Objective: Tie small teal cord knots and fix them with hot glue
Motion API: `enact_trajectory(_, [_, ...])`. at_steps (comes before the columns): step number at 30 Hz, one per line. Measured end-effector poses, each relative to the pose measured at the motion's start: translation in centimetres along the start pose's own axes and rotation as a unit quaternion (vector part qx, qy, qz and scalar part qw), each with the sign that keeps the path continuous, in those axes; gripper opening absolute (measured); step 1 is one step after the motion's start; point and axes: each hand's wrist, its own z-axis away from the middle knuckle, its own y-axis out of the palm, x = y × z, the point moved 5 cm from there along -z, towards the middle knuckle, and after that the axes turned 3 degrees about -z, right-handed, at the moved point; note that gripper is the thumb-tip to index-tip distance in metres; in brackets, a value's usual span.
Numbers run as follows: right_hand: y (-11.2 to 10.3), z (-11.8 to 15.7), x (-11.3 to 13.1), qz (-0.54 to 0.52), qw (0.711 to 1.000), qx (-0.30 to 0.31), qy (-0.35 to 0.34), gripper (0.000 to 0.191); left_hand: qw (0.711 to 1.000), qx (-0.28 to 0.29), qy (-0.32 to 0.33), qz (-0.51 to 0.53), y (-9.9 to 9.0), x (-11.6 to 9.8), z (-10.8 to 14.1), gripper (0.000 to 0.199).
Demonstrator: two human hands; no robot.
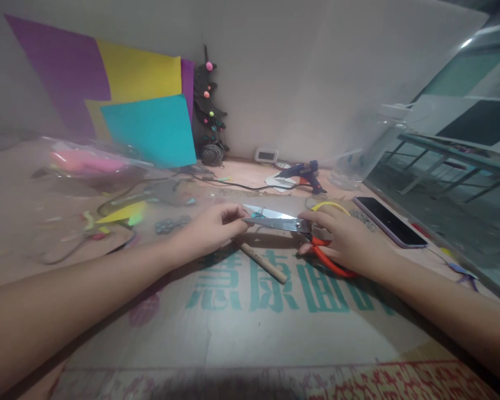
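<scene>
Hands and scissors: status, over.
Right hand gripping scissors, blades open. Left hand pinching small blue piece between blades. Brown stick lying close by.

Only text I could really make out was the big green Chinese lettering [272, 289] on the pale sheet [241, 339]; it read 慧康面, plus a fourth character partly covered by the right forearm [433, 300]. The little white display [266, 155] was too small to read; the round red mark [144, 309] on the sheet was too blurry.
</scene>
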Motion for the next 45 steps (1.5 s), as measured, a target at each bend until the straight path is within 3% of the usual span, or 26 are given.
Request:
enact_trajectory(20, [0.14, 0.1, -0.28, -0.003, 1.0, 0.02, 0.009, 0.048, 1.0, -0.003, -0.008, -0.002, 0.05, 0.09, 0.01, 0.02])
enact_trajectory(29, [0.01, 0.04, -0.34, -0.014, 0.997, 0.042, 0.058, 0.031, 1.0, 0.01, -0.003, -0.009, 0.0, -0.12, -0.02, 0.023])
enact_trajectory(45, [-0.17, -0.12, 0.02, 0.006, 1.0, 0.015, 0.0, 0.047, 1.0, 0.006, -0.005, -0.019, 0.1, -0.06, -0.04, 0.019])
